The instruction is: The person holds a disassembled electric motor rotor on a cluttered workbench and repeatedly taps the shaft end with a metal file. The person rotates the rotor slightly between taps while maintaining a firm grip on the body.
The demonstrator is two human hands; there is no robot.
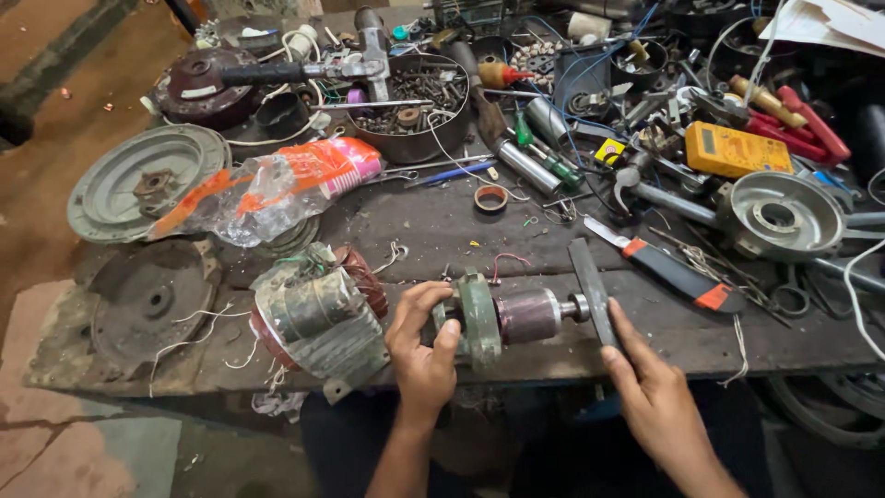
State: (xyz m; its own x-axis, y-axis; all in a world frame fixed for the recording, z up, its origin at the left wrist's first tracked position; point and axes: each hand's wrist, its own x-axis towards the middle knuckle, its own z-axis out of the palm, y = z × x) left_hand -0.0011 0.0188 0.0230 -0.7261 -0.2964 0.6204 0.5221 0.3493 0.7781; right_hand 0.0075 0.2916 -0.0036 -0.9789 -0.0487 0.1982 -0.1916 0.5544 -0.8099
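Rotor [516, 316] lies on workbench [442, 231], stator [318, 314] left, knife [668, 267] behind right

A dark, worn wooden workbench [442, 231] fills most of the view, its top scratched and stained, its near edge rough. To the left lies a reddish-brown dirt floor [64, 111], crossed by a grey concrete strip [55, 60] at the upper corner. Below the bench the ground turns to cracked pale slabs [92, 443]. Light is soft and even, daylight-like, without hard shadows
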